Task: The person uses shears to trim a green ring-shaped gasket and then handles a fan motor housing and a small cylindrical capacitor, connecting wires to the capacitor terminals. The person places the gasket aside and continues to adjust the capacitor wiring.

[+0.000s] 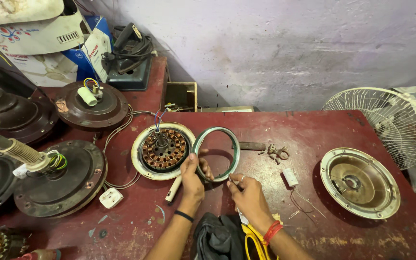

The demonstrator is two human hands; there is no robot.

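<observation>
Now the left hand [192, 177] grips a green ring [216, 153] standing up on the red counter [314, 130], beside the copper motor [163, 150]. Right hand [250, 194] pinches a thin wire.

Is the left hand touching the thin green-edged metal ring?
Touching: the head view shows the left hand gripping the thin green-edged metal ring at its lower left edge.

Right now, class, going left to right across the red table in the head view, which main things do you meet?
Dark motor housing → copper-wound stator → metal ring held by the left hand → small white capacitor → shiny motor cover
</observation>
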